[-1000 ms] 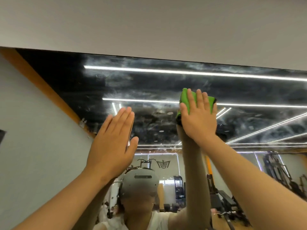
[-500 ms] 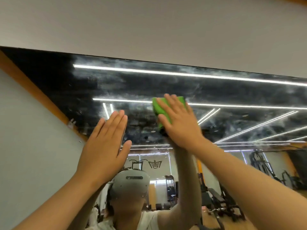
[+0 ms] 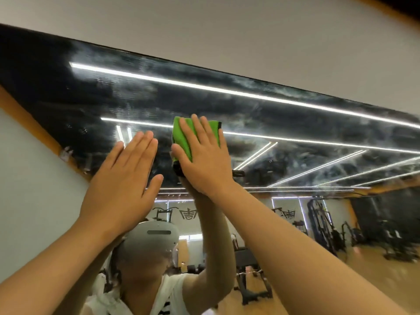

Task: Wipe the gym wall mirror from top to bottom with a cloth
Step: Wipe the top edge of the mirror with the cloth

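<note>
The wall mirror (image 3: 284, 123) fills the view; its upper part is hazy with wipe streaks and reflects ceiling light strips. My right hand (image 3: 202, 160) presses a green cloth (image 3: 181, 137) flat against the glass with straight fingers, a little below the mirror's top edge. My left hand (image 3: 122, 185) lies flat on the glass with straight fingers, just left of the cloth. Both arms reach up from the bottom of the view. My own reflection with a grey headset (image 3: 152, 239) shows below the hands.
A plain white wall (image 3: 227, 26) runs above the mirror's top edge. An orange-trimmed grey wall (image 3: 29, 201) appears along the mirror's left side. Gym machines (image 3: 322, 226) and a bench (image 3: 250, 264) are reflected at the lower right.
My right hand has slid the green cloth leftward across the glass, then slightly back right. My left hand stays flat on the mirror. The view has tilted.
</note>
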`<action>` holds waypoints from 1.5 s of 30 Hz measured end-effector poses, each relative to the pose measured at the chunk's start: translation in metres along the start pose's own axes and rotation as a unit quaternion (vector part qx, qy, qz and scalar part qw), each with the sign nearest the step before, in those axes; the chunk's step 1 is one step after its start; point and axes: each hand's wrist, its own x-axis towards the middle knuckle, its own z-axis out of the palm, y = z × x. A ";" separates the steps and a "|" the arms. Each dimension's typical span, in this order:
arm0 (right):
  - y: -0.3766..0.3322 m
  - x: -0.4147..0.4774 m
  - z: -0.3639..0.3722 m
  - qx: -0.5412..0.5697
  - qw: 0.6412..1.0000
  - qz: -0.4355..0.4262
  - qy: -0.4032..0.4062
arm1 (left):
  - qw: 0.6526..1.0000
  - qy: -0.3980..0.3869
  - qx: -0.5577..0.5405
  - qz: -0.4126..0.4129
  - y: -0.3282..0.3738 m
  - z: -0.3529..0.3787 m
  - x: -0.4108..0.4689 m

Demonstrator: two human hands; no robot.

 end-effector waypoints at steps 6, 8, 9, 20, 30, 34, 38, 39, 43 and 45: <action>0.103 -0.006 -0.032 -0.014 0.997 0.076 -0.008 | 1.000 -0.012 0.000 0.003 0.000 -0.003 0.000; 0.123 -0.005 -0.037 -0.008 0.990 0.142 -0.005 | 1.000 -0.009 -0.001 0.001 0.000 -0.002 -0.001; 0.124 -0.003 -0.038 -0.002 0.986 0.167 -0.005 | 1.000 -0.006 -0.003 0.001 0.000 -0.001 -0.001; 0.009 -0.008 0.001 -0.010 1.000 0.018 0.010 | 1.000 0.005 -0.017 -0.002 0.001 -0.002 -0.002; 0.033 -0.013 -0.012 0.024 0.995 0.097 0.009 | 1.000 0.005 -0.029 0.000 0.004 -0.005 -0.001; -0.006 -0.015 -0.001 0.043 0.999 0.019 0.003 | 0.999 -0.003 -0.040 -0.008 0.006 -0.006 0.000; 0.005 -0.018 -0.005 0.057 0.998 -0.015 -0.029 | 0.998 -0.009 -0.053 -0.012 0.006 -0.009 0.000; 0.008 -0.019 -0.006 0.071 0.997 -0.023 -0.026 | 0.998 -0.008 -0.057 -0.004 0.007 -0.010 0.001; 0.010 -0.031 -0.009 0.132 0.991 -0.027 0.008 | 0.983 -0.005 -0.177 -0.050 0.028 -0.020 0.007; 0.007 -0.034 -0.008 0.157 0.987 -0.016 0.035 | 0.968 0.002 -0.228 -0.103 0.041 -0.024 0.014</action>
